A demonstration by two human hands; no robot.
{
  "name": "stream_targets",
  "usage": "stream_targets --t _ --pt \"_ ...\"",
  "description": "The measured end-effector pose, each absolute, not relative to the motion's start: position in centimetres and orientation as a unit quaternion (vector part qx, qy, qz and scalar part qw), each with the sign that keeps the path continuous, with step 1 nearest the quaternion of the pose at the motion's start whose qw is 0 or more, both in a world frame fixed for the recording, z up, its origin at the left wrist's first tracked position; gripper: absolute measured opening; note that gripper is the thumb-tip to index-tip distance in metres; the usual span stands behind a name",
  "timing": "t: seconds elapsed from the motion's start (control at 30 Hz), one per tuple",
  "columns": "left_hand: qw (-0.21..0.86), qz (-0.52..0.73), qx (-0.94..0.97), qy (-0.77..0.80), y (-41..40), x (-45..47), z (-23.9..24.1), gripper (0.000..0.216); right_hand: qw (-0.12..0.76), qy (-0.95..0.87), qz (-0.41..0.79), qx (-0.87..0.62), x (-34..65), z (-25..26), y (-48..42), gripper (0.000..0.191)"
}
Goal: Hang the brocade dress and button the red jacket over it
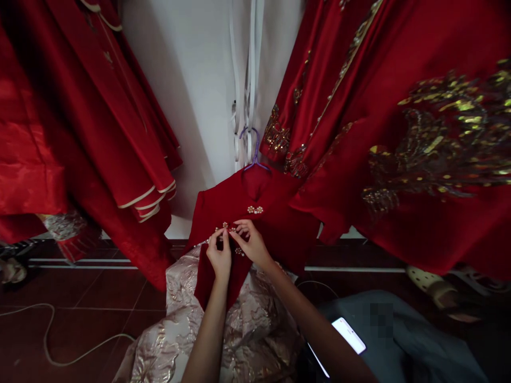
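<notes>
A dark red garment (275, 207) with a collar hangs on a purple hanger (255, 158) in front of me. Pearl-and-gold beaded clasps run down its front; one clasp (254, 210) sits below the collar. Lower down, my left hand (219, 256) is closed in a pinch on a beaded clasp (225, 225). From the other side my right hand (252, 243) pinches the same clasp, its thumb and fingertips close to the left ones. The fingers partly hide the clasp, so I cannot tell whether its halves are joined. Another beaded clasp (239, 251) shows just below the right hand.
Red garments (120, 117) hang at the left, and a sequinned red garment (399, 127) at the right. Pale brocade fabric (167, 340) spreads beneath my arms. A lit phone (349, 336) lies at lower right. A cable (50, 340) crosses the tiled floor; a clog (429, 287) stands right.
</notes>
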State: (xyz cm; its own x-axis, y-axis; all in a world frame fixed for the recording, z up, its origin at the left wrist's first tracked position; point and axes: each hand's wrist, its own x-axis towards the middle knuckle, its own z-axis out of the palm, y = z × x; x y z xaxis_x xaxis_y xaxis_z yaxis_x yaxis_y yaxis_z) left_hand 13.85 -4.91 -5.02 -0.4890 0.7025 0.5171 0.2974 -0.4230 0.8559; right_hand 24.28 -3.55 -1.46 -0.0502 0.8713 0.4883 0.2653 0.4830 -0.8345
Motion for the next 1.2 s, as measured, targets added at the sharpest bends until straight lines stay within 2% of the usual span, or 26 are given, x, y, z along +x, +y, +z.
stream_targets --t 0.27,0.57,1.2 --pt "0.129 0.690 0.520 0.488 -5.1 13.5 -5.0 0.027 0.553 -0.660 0.268 -0.432 24.2 -1.6 -3.7 0.023" --pt "0.111 0.685 0.527 0.490 -5.1 13.9 -4.8 0.026 0.552 -0.676 0.176 -0.456 23.9 -1.1 -4.5 0.024" --pt "0.127 0.687 0.528 0.482 -5.4 13.9 -4.5 0.028 0.557 -0.678 0.173 -0.448 24.1 -1.0 -4.5 0.024"
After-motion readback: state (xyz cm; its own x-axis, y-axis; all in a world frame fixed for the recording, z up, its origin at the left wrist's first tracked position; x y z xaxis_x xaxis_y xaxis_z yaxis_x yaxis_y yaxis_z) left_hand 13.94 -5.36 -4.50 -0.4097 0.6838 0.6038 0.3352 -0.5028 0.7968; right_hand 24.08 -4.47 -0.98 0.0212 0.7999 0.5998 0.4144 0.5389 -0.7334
